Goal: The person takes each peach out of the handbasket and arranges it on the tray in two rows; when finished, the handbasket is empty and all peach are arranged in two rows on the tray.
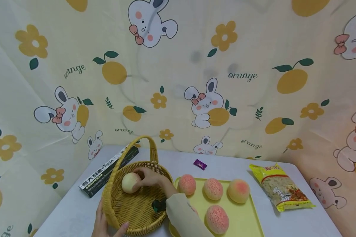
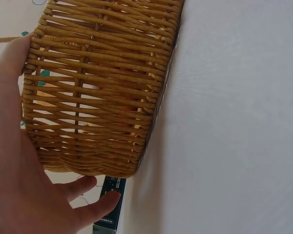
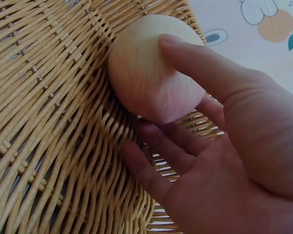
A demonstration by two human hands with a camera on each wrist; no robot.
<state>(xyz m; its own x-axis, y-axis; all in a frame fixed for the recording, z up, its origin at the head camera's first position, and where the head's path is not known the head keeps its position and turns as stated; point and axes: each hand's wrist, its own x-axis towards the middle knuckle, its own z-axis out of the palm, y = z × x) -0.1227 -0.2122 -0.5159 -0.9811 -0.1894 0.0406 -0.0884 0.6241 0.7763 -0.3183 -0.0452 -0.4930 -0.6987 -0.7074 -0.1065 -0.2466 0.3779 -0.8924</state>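
Observation:
A yellow-brown wicker basket [image 1: 139, 210] with a tall arched handle stands at the table's left front. Inside it, toward the far left wall, my right hand [image 1: 149, 177] holds a pale yellow peach [image 1: 130, 183]. The right wrist view shows pink streaks on this peach [image 3: 154, 73], the thumb pressed on its upper side and fingers curled beneath, close against the weave. My left hand [image 1: 102, 222] grips the basket from its near left side. In the left wrist view, its thumb reaches the rim and its fingertips [image 2: 105, 202] lie along the outer wall.
Right of the basket, a yellow tray [image 1: 244, 219] bears several pink peaches [image 1: 217, 219], partly covered by my right sleeve. Behind the basket lies a black-and-white pasta box [image 1: 106, 171]. A purple wrapped candy [image 1: 200, 164] lies behind the tray, a yellow food bag [image 1: 281, 187] to its right.

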